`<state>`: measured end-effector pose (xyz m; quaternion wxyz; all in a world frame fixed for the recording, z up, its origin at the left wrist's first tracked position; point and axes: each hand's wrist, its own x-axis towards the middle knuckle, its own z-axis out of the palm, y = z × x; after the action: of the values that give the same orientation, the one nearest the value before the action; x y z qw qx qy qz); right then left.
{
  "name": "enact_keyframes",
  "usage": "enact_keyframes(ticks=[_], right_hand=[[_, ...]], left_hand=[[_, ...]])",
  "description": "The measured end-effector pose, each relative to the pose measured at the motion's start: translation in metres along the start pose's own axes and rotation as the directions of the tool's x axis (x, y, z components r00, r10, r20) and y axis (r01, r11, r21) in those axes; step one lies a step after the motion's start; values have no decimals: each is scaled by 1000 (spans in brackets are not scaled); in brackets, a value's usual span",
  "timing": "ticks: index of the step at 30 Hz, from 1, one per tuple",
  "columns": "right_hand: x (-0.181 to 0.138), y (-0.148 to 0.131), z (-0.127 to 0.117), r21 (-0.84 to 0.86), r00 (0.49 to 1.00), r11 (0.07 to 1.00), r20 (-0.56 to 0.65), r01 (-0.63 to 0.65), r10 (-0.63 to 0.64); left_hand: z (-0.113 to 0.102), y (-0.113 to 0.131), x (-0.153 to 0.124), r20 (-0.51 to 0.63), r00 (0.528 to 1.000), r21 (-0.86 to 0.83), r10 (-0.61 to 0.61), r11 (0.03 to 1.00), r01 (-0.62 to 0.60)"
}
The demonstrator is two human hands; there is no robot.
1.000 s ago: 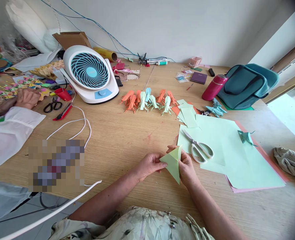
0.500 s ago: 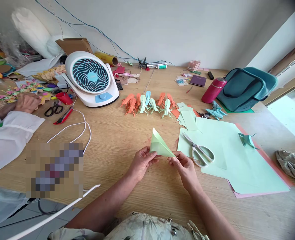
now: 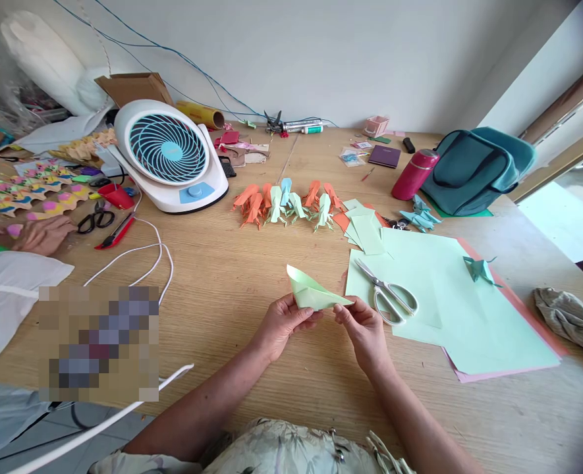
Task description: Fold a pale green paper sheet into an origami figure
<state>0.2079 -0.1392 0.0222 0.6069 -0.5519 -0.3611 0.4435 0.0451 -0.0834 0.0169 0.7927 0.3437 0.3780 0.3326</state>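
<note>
Pale green paper, folded into a cone-like shape [image 3: 311, 289], is pinched between the fingers of both my hands, raised just above the table [image 3: 212, 289] near its front edge. With my left hand [image 3: 282, 326] I grip its lower side, thumb in front and fingertips behind; with my right hand [image 3: 366, 332] I hold the narrow point, thumb and forefinger closed on it. The upper left corner rises and curls open.

Just beside my right hand lie white-handled scissors [image 3: 381, 286], blades pointing away from me, on large green sheets [image 3: 489, 329]. Pink paper [image 3: 462, 376] shows under their near edge and orange paper [image 3: 523, 299] along the right, and a teal folded figure [image 3: 481, 268] sits on top. Beyond the scissors, small green slips [image 3: 367, 230] overlap.

Farther out, across the middle, I see a row of folded figures [image 3: 275, 204] in orange, green and blue. To the right are a red bottle [image 3: 416, 174] and a teal bag [image 3: 469, 171]. To the left a white fan [image 3: 167, 151] faces me, with a red cutter [image 3: 116, 234] and black scissors [image 3: 96, 217] near it. At the far left, another person's hand [image 3: 44, 234] is blurred above a white sleeve [image 3: 14, 289].
</note>
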Motion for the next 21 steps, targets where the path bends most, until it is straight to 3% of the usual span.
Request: enact_keyframes(ticks=[5,12,17,21], right_hand=[[0,-1,0,-7,1000,1000,-5,-3,3],[-1,1,-4,37,998,997,24,-61,60],[-1,5,-7,118,990,986,101,-114,103],[-2,5,-8,158,983,978,148,-133,110]], left_hand=[[-4,-1,0,70,998,80,8,997,-14],[-11,11,-2,318,948,106,24,993,-61],[-16,16,-2,392,920,157,10,984,-78],[-17,16,-1,376,926,185,10,979,-86]])
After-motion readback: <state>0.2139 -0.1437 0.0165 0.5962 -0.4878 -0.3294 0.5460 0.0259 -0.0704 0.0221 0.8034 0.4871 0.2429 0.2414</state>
